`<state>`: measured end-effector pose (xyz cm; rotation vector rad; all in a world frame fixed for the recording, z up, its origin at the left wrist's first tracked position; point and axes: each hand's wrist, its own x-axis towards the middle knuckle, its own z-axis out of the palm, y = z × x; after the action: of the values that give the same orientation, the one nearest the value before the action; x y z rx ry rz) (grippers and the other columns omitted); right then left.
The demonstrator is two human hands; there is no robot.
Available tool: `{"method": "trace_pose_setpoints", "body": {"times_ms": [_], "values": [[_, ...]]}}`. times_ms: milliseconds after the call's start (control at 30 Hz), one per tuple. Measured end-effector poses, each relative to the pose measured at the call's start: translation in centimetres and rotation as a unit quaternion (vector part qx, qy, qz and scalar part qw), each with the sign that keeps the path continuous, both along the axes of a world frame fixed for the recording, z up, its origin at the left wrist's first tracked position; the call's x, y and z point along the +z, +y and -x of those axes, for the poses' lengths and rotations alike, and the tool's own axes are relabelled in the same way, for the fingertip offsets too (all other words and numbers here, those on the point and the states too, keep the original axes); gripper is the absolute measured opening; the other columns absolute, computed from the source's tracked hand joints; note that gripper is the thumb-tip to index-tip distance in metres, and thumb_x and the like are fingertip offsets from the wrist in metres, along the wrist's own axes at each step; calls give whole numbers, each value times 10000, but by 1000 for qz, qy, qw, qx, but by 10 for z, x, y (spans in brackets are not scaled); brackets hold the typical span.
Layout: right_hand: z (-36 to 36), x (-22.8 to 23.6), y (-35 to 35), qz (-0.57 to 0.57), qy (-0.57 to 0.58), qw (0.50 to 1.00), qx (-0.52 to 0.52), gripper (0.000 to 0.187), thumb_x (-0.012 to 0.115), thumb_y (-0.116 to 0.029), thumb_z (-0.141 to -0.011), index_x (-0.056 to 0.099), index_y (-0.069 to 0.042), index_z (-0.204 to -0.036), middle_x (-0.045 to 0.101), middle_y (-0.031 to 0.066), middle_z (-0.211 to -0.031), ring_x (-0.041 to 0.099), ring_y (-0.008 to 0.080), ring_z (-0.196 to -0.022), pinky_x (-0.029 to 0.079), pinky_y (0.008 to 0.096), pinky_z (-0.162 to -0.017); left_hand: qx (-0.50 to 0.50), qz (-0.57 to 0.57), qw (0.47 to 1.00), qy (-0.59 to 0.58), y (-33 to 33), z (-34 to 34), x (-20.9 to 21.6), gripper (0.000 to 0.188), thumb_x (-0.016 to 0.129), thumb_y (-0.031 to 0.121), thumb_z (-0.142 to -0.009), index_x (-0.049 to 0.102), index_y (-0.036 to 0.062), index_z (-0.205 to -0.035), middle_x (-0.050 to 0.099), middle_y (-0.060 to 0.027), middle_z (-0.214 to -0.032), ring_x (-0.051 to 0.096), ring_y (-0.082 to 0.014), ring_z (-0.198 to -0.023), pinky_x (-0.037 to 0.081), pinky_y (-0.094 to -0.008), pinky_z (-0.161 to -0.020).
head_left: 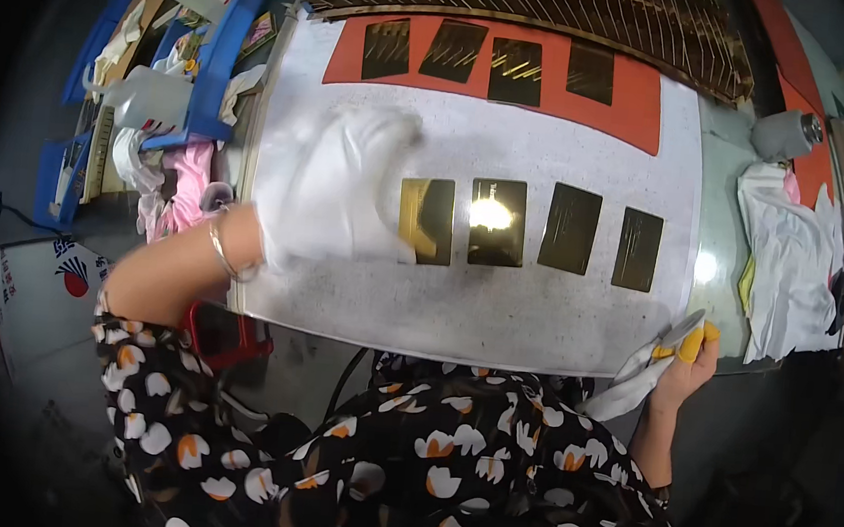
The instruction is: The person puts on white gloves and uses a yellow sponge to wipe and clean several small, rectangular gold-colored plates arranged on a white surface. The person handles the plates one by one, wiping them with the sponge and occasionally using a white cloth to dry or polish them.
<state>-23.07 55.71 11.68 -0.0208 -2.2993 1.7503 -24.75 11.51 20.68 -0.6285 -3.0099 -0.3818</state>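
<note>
My left hand (334, 181), in a loose white glove smeared by motion, is over the left part of the white work surface. Its fingers cannot be made out. Right beside it lies a shiny gold-and-dark metal plate (428, 221), the leftmost of a row. Three more dark plates follow to the right: one with a bright glare (496, 240), one slightly tilted (571, 228), and one at the end (637, 249). At the table's front right edge my right hand (691, 365), with yellow finger covers, is closed on a white cloth (624, 390). A greyish flat piece shows by its fingertips.
An orange-red sheet (631, 116) bears several dark plates at the back, before a slotted rack (535, 7). Left stand blue bins (217, 55) and a squeeze bottle (145, 99). White cloths (789, 260) and a grey canister (784, 137) lie at right.
</note>
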Motion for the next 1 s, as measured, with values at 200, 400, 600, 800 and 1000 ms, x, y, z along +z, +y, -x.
{"method": "trace_pose_setpoints", "body": {"times_ms": [200, 400, 600, 800, 1000], "values": [[-1, 4, 4, 80, -19, 995, 60, 143, 501, -145, -933, 516, -4, -953, 502, 0, -692, 475, 62, -549, 397, 201, -495, 127, 21, 991, -34, 63, -35, -26, 724, 759, 335, -517, 476, 38, -1114, 488, -143, -1055, 477, -319, -1021, 374, -416, -894], [-1, 3, 3, 96, -7, 994, 60, 139, 519, -138, -924, 523, -5, -961, 508, -6, -735, 465, 52, -580, 407, 202, -508, 142, -21, 989, -44, 60, -29, -29, 637, 767, 322, -486, 483, 24, -973, 523, -165, -925, 527, -329, -879, 444, -379, -773], [2, -5, 7, 45, 49, 997, 43, 149, 535, -131, -916, 527, 4, -980, 500, -1, -766, 459, 50, -612, 406, 204, -509, 123, -30, 991, -40, 65, -37, -24, 685, 764, 361, -530, 479, 29, -1057, 531, -152, -955, 533, -321, -904, 450, -390, -773], [0, -8, 11, 65, -28, 997, 26, 151, 522, -125, -918, 523, 9, -989, 503, 6, -793, 470, 65, -614, 413, 210, -509, 91, 3, 991, -98, 66, -37, -15, 804, 762, 376, -529, 469, -20, -1164, 529, -181, -1030, 523, -338, -963, 431, -402, -835], [-6, -12, 17, 40, -49, 998, -18, 114, 493, -114, -889, 495, -6, -852, 447, -8, -719, 412, 78, -674, 358, 231, -606, 101, 21, 984, 142, -29, 76, 81, 831, 730, 310, -586, 400, -66, -1250, 504, -242, -1157, 499, -373, -1048, 411, -385, -909]]}}
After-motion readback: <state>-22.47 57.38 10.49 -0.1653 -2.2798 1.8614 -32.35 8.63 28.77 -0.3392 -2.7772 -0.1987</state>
